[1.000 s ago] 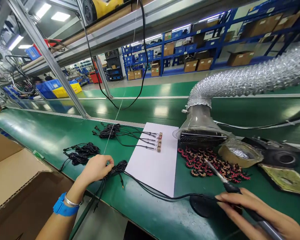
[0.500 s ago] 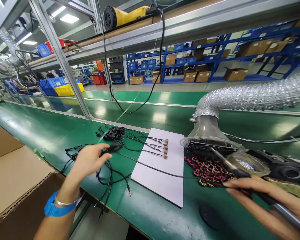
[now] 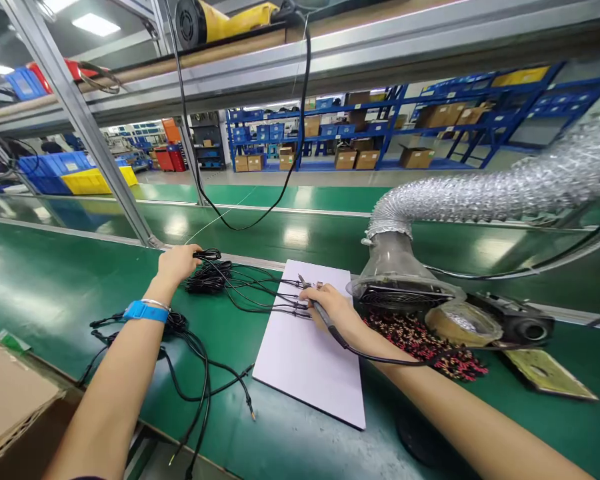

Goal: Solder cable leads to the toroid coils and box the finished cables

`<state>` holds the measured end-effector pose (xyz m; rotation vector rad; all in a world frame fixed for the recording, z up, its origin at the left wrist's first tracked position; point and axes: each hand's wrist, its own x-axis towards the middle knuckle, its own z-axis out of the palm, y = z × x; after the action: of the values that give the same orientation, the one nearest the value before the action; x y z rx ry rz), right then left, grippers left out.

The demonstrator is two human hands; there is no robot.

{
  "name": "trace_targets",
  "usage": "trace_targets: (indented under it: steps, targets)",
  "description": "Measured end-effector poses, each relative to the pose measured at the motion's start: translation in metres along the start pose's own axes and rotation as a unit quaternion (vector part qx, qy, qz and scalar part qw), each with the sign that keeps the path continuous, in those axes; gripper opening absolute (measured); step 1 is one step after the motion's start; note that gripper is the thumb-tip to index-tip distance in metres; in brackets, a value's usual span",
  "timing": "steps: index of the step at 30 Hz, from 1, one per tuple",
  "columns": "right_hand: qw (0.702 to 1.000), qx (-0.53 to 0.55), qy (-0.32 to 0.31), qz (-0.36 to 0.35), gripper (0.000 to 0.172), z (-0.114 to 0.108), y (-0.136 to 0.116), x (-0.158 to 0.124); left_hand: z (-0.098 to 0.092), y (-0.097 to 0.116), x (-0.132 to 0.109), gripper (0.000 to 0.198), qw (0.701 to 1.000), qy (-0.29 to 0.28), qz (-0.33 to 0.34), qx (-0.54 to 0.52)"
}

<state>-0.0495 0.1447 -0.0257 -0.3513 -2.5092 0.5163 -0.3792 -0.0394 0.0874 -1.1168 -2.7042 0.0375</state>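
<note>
A second before, the left hand (image 3: 179, 262) had been resting on a cable heap by the near edge of the counter (image 3: 70, 280), and the right hand (image 3: 334, 309) had kept the iron (image 3: 306, 288) back over the red and black coils (image 3: 423, 341). Since then both had gone forward. The left hand had carried a cable (image 3: 207, 254) to the far side and was shut on its looped end, just beside the bundle (image 3: 206, 281) already lying there. Its trailing length ran back past the blue wristband (image 3: 145, 311). The right hand was clamped round the iron like a pen, and the tip had come down over the white sheet (image 3: 310, 353), near the wire ends and the small parts (image 3: 319, 286) lined up there; whether it touched them I could not tell. The hands were well apart, one on each side of the spread leads. To me it looked as if fetching was over and soldering had started, right under the hood (image 3: 403, 283).
</note>
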Motion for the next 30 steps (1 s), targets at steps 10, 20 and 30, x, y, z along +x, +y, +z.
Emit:
trace_targets:
  steps: [10, 20, 30]
  targets:
    - [0.996, -0.030, -0.064, 0.047, 0.040, -0.002, 0.002, 0.004, 0.042, -0.012, 0.021, 0.045, 0.995, -0.078, 0.046, -0.031]
    - [0.999, -0.010, -0.016, 0.037, 0.033, -0.010, 0.005, 0.004, 0.003, 0.010, -0.019, 0.038, 0.984, -0.047, 0.105, -0.137]
    - [0.982, 0.059, 0.162, 0.078, 0.019, -0.091, -0.033, -0.089, -0.026, 0.087, -0.114, 0.035, 0.915, -0.108, 0.258, -0.291]
